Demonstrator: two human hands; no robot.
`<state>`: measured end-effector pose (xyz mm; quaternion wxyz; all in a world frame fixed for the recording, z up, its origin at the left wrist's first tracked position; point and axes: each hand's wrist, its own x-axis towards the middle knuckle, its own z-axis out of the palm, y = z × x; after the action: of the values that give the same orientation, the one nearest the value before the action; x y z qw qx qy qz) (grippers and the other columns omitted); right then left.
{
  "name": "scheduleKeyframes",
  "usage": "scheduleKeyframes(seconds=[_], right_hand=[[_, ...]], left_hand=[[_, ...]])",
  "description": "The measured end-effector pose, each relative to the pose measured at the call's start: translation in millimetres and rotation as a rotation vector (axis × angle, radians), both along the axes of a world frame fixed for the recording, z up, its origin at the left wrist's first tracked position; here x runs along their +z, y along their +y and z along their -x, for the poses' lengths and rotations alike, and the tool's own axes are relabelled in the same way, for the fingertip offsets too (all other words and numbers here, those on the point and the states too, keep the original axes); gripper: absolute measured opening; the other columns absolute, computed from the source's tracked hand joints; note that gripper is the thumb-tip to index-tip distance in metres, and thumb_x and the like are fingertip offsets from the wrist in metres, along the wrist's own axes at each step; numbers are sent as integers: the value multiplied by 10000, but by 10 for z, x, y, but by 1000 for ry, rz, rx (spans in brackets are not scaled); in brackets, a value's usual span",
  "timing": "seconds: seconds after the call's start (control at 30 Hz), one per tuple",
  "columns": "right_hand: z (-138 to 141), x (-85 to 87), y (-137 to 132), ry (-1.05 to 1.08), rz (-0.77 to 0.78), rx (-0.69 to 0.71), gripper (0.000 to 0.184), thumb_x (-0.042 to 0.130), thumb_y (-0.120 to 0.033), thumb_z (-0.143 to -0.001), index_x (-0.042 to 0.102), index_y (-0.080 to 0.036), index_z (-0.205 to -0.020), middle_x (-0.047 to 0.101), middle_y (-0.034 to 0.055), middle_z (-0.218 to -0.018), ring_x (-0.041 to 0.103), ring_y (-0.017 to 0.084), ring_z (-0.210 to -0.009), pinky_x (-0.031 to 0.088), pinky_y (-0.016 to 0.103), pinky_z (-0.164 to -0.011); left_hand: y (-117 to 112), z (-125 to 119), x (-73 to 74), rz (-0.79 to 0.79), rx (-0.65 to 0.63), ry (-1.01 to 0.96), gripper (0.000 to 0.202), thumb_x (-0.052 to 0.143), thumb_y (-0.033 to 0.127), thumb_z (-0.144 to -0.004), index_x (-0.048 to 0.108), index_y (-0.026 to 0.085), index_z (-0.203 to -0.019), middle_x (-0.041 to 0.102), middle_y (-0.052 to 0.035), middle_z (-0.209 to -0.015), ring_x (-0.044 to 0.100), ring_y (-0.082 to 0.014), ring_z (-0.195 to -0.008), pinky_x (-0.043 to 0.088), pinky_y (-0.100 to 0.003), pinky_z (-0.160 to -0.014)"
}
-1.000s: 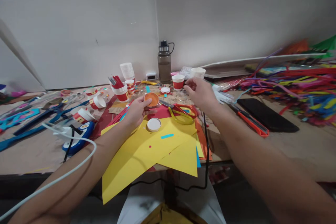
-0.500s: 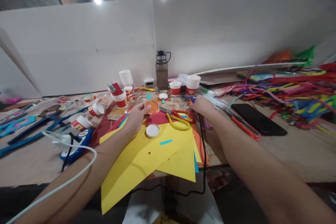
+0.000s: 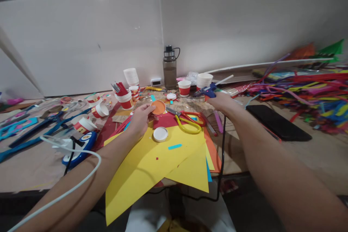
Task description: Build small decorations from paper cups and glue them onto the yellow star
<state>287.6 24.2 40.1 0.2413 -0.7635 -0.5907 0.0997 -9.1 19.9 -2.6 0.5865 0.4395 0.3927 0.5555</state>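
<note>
My left hand (image 3: 141, 117) pinches an orange round disc with a raised rim (image 3: 158, 107) above the paper sheets. In my right hand (image 3: 221, 101) is a blue glue gun (image 3: 210, 90), lifted off the table, with a white glue stick (image 3: 225, 79) poking out of its back. Its black cord (image 3: 223, 152) hangs down over the table edge. Between my hands lie scissors with red and yellow handles (image 3: 187, 127). A white round lid-like piece (image 3: 160, 134) rests on the yellow paper (image 3: 154, 174), near a small blue strip (image 3: 174, 146).
Paper cups (image 3: 184, 88) and a water bottle (image 3: 170, 69) stand at the back. A black phone (image 3: 277, 122) lies right of my right forearm, with bundled colourful pipe cleaners (image 3: 304, 94) beyond. To the left are a blue-and-white power strip (image 3: 81, 148) and a white cable (image 3: 98, 159).
My right hand has raised the glue gun, so its body and glue stick now show. My left hand keeps hold of the orange disc. The view has shifted slightly.
</note>
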Motion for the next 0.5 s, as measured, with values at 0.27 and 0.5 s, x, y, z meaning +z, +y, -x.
scheduleKeyframes(seconds=[0.27, 0.5], right_hand=[[431, 107, -220, 451, -211, 286, 393, 617, -205, -681, 573, -166, -1070, 654, 27, -779, 567, 139, -556, 468, 246, -515], [717, 65, -467, 457, -258, 549, 394, 552, -399, -840, 570, -176, -1164, 673, 56, -842, 589, 178, -682, 505, 316, -659]], left_hand=[[60, 45, 64, 46, 127, -80, 146, 689, 185, -642, 578, 130, -720, 630, -19, -673, 597, -116, -589, 512, -233, -527], [74, 90, 92, 80, 169, -58, 129, 672, 194, -648, 569, 141, -705, 643, -13, -639, 604, -118, -546, 475, -223, -502]])
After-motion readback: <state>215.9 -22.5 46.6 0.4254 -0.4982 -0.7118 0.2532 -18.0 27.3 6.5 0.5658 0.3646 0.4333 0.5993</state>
